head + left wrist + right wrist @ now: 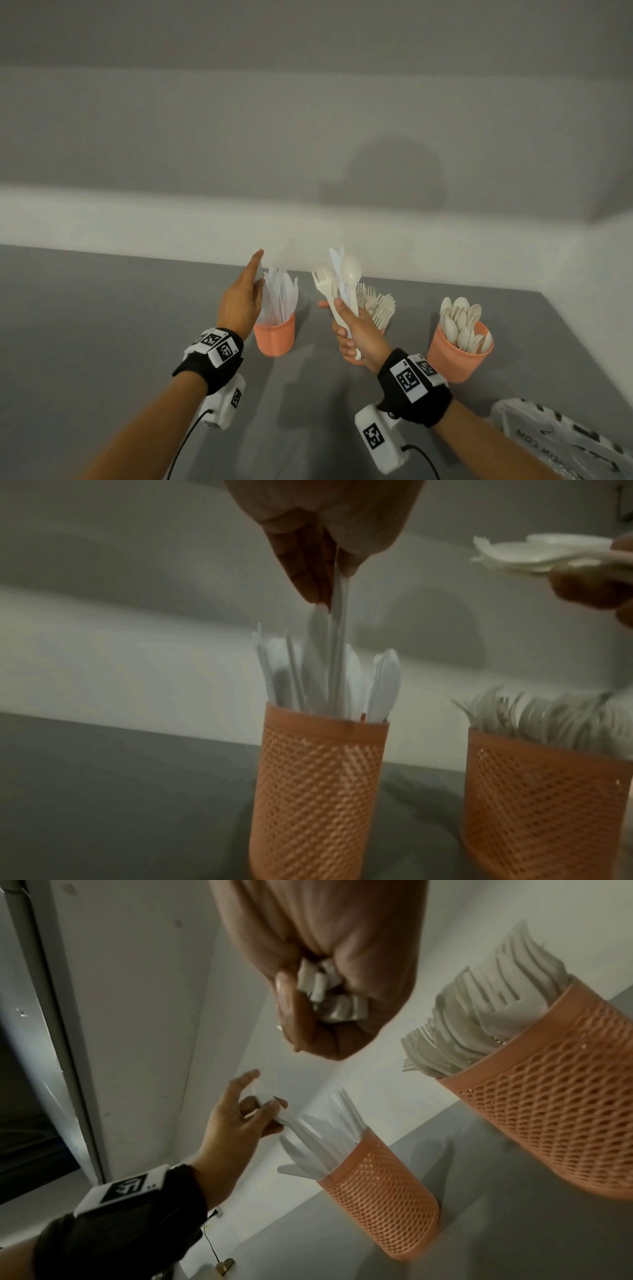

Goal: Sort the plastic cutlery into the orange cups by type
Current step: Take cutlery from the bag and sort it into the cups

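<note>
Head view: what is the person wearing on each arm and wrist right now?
Both forearms are bare, no sleeves. Each wrist has a black fabric band, left and right, topped with white plates printed with black square tracking markers. Under each wrist hangs a white boxy camera unit, left and right, also marker-tagged, with a thin black cable trailing back. No gloves or rings visible.

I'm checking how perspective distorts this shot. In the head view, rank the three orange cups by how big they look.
1. Spoon cup, nearest the camera, so perspective inflates it.
2. Knife cup.
3. Fork cup, unsure: the right hand hides nearly all of it.
</note>
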Demonstrator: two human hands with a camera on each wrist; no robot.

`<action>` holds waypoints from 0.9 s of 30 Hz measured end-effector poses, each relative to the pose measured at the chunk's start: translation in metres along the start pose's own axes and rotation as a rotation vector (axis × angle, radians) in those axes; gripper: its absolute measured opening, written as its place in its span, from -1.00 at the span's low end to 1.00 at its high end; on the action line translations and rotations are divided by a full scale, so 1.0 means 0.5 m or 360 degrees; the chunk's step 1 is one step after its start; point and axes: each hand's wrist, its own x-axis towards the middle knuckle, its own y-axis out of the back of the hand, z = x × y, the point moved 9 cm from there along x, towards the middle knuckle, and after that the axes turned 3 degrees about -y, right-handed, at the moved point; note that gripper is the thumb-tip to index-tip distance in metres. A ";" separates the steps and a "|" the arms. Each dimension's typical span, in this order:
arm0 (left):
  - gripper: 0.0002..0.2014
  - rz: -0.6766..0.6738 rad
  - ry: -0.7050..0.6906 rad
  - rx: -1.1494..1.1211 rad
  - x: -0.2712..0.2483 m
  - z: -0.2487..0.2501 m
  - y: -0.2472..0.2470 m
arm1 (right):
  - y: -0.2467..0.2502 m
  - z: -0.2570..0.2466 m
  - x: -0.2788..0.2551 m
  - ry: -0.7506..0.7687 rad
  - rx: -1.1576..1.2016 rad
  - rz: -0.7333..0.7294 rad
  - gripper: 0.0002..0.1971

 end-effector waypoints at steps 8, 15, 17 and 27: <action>-0.62 -0.0266 -0.0291 0.0753 -0.030 -0.008 -0.072 | 0.004 0.013 0.011 -0.0012 -0.0010 -0.0017 -0.70; -0.59 -0.0068 -0.0139 0.0139 -0.004 0.060 -0.053 | 0.011 0.045 0.012 -0.0117 0.0042 -0.0139 -0.66; -0.66 -0.0096 0.0107 -0.0349 0.009 0.096 -0.057 | 0.011 0.054 0.007 -0.0172 0.0073 -0.0201 -0.63; -0.84 -0.0791 0.0624 -0.1297 -0.001 0.179 -0.141 | -0.006 0.058 -0.033 -0.0388 0.0246 -0.0540 -0.40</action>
